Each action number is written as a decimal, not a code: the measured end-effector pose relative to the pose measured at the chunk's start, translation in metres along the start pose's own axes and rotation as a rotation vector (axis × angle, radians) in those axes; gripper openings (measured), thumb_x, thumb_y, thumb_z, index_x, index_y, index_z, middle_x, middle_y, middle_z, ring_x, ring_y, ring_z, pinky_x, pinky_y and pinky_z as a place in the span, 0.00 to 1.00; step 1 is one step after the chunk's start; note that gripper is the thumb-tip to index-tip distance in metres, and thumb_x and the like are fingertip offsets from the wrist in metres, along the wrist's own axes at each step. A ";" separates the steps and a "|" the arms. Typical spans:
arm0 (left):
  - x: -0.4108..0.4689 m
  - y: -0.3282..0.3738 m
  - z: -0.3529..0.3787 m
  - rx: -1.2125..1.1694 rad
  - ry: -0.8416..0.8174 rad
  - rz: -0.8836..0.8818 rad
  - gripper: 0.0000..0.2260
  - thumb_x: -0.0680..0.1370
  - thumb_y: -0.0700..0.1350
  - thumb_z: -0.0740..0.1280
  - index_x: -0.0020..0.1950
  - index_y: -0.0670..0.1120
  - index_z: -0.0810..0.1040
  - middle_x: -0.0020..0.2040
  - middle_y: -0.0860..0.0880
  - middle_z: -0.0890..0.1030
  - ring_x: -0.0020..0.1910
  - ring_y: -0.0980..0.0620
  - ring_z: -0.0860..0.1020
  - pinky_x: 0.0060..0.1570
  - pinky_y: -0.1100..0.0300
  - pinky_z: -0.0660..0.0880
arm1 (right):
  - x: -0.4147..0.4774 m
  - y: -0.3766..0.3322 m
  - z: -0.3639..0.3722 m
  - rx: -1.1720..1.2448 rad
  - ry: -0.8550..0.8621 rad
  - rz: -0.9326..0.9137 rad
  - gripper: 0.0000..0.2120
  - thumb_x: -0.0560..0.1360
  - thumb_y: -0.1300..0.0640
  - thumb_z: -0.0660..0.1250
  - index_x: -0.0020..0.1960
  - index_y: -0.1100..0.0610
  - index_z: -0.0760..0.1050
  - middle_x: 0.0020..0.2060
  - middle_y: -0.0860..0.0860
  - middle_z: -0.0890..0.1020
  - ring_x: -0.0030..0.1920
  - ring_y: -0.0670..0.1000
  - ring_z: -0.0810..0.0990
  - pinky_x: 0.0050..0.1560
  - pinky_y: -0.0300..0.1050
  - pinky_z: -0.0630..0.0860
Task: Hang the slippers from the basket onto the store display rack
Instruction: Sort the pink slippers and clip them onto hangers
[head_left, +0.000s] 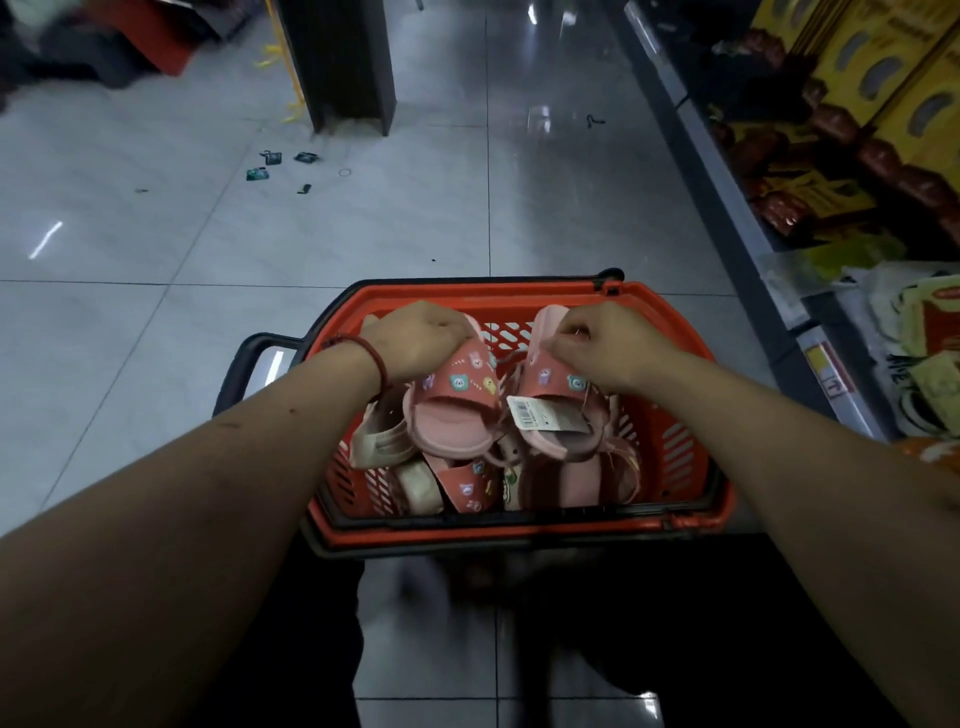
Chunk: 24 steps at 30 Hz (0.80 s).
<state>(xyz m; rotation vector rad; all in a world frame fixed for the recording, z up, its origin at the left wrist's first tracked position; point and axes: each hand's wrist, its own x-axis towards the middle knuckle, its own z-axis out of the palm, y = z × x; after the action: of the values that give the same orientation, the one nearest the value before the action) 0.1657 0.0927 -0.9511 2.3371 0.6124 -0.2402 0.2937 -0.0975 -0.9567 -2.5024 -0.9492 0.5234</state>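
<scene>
Pink slippers, two held, left hand clamps one, right hand another, red basket

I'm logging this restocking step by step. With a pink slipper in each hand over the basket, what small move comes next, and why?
Probably lift both clear of the orange basket. The left hand grips one pink slipper, the right hand the tagged slipper; both sit above the other slippers, so nothing seems to block raising them.

1. Fingertips of the left hand are hidden behind the left pink slipper at its far end.
2. The right hand covers the far end of the right pink slipper.
3. The print on the barcode tag is too small to read.
4. The far floor scraps are too small to identify.
5. The shelf goods on the right are cut off by the edge.
</scene>
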 end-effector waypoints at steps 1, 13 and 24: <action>0.000 0.000 0.001 -0.019 -0.016 0.023 0.12 0.76 0.53 0.57 0.41 0.61 0.80 0.55 0.57 0.82 0.60 0.51 0.77 0.68 0.50 0.68 | 0.000 -0.002 0.000 -0.018 -0.013 -0.012 0.08 0.77 0.51 0.66 0.42 0.52 0.81 0.38 0.48 0.82 0.40 0.53 0.81 0.39 0.49 0.77; 0.001 0.007 0.013 -0.012 -0.120 0.024 0.05 0.74 0.47 0.74 0.42 0.46 0.84 0.46 0.48 0.86 0.48 0.50 0.82 0.51 0.54 0.79 | 0.004 -0.011 0.015 0.019 -0.095 -0.089 0.06 0.75 0.53 0.70 0.45 0.55 0.82 0.37 0.48 0.83 0.40 0.51 0.81 0.45 0.50 0.80; 0.005 -0.003 0.011 0.092 -0.154 0.014 0.05 0.73 0.41 0.76 0.45 0.47 0.83 0.43 0.50 0.84 0.46 0.49 0.83 0.50 0.53 0.81 | 0.004 -0.008 0.019 0.009 -0.179 -0.083 0.05 0.76 0.58 0.68 0.47 0.58 0.81 0.37 0.52 0.83 0.25 0.41 0.79 0.39 0.48 0.81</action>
<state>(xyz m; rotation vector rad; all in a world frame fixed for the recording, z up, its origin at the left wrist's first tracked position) 0.1687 0.0886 -0.9626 2.3827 0.5191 -0.4460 0.2831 -0.0850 -0.9700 -2.4277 -1.1084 0.7322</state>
